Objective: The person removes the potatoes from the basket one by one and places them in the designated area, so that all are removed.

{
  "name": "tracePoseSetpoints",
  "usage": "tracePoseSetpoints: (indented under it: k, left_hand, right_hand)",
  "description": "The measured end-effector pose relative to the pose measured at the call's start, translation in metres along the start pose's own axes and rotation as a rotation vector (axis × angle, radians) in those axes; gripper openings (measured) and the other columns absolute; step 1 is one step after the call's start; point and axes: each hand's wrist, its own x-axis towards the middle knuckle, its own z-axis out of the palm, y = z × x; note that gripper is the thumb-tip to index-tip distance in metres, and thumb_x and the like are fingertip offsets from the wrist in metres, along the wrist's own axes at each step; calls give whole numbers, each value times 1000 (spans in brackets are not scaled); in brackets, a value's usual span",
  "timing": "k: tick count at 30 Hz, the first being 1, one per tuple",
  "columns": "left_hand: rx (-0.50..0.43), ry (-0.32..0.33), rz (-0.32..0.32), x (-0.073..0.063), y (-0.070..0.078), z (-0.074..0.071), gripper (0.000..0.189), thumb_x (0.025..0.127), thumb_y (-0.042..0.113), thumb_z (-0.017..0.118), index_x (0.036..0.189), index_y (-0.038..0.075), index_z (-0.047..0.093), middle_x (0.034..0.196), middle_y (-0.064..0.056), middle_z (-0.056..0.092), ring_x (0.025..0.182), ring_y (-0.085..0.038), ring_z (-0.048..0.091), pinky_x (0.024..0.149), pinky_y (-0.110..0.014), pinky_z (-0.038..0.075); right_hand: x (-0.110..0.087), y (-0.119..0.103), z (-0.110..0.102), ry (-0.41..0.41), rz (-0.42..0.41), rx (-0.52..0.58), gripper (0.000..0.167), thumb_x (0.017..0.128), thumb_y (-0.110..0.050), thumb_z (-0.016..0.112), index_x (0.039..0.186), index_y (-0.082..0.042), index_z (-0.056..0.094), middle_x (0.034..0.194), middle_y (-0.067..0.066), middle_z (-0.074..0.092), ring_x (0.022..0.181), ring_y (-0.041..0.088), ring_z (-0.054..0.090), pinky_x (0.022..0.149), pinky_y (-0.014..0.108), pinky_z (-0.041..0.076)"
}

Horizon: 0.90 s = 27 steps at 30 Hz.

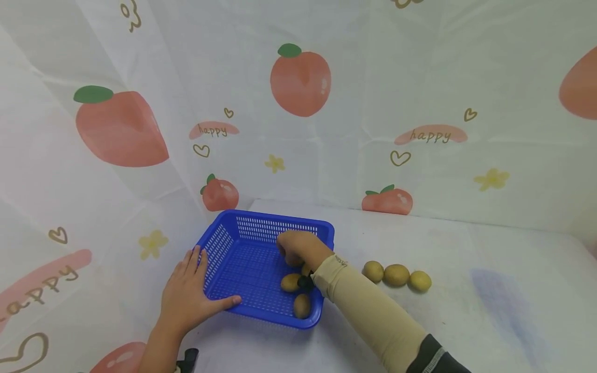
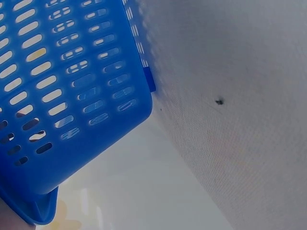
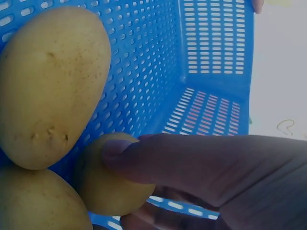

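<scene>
A blue plastic basket (image 1: pixel 252 308) with slotted walls sits on the white-covered table. My left hand (image 1: pixel 186 295) rests at its left corner, fingers straight along the side rim and thumb lying over the near rim. Inside the basket's right part, my right hand (image 1: pixel 300 246) reaches down. In the right wrist view, its thumb and fingers pinch a yellowish potato (image 3: pixel 115 187). Beside that lie a large potato (image 3: pixel 53 86) and another potato (image 3: pixel 38 203). From the head, one potato (image 1: pixel 301 306) shows near the front right corner and another (image 1: pixel 290 283) behind it.
To the right of the basket, a potato (image 1: pixel 373 271), a second potato (image 1: pixel 396 275) and a yellower round one (image 1: pixel 420 281) lie in a row on the table. A bluish stain (image 1: pixel 506 311) marks the cloth farther right. Printed sheets (image 1: pixel 354 93) hang behind and left.
</scene>
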Motion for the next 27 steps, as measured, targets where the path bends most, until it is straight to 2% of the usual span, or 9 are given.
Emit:
tracePoseSetpoints:
  k: [4, 10, 15, 22, 27]
  left_hand:
    - [6, 7, 6, 0, 0, -1, 146, 69, 93, 69, 164, -10, 25, 173, -32, 21, 160, -52, 22, 128, -69, 25]
    - [7, 15, 9, 0, 1, -1, 146, 69, 93, 69, 163, -9, 26, 172, -33, 22, 160, -52, 22, 128, -69, 25]
    - [-2, 13, 9, -1, 0, 0, 145, 69, 92, 70, 164, -8, 26, 172, -33, 22, 160, -52, 22, 128, -69, 25]
    - [4, 17, 10, -1, 0, 1, 145, 69, 93, 69, 164, -8, 26, 172, -32, 22, 160, -52, 22, 128, -69, 25]
    - [9, 12, 5, 0, 1, 1, 145, 69, 93, 69, 164, -8, 26, 172, -33, 21, 160, -52, 21, 128, -70, 24]
  right_hand:
    - [-4, -2, -2, 33, 4, 58, 23, 91, 1, 72, 105, -18, 73, 99, -4, 70, 89, 15, 65, 80, 30, 59]
    - [-3, -5, -5, 44, -65, 64, 31, 92, -1, 70, 118, -15, 75, 114, -1, 73, 98, 15, 67, 88, 31, 61]
    - [-4, -7, -8, 47, -133, 79, 33, 93, -1, 67, 122, -13, 77, 118, 1, 74, 102, 16, 67, 88, 30, 61]
    - [-16, -4, -20, 70, -167, 168, 40, 89, 0, 67, 127, -13, 76, 125, 1, 73, 99, 16, 63, 79, 27, 58]
    - [-29, 3, -27, 125, -232, 220, 34, 91, -2, 67, 122, -13, 77, 119, -1, 73, 93, 14, 62, 78, 24, 56]
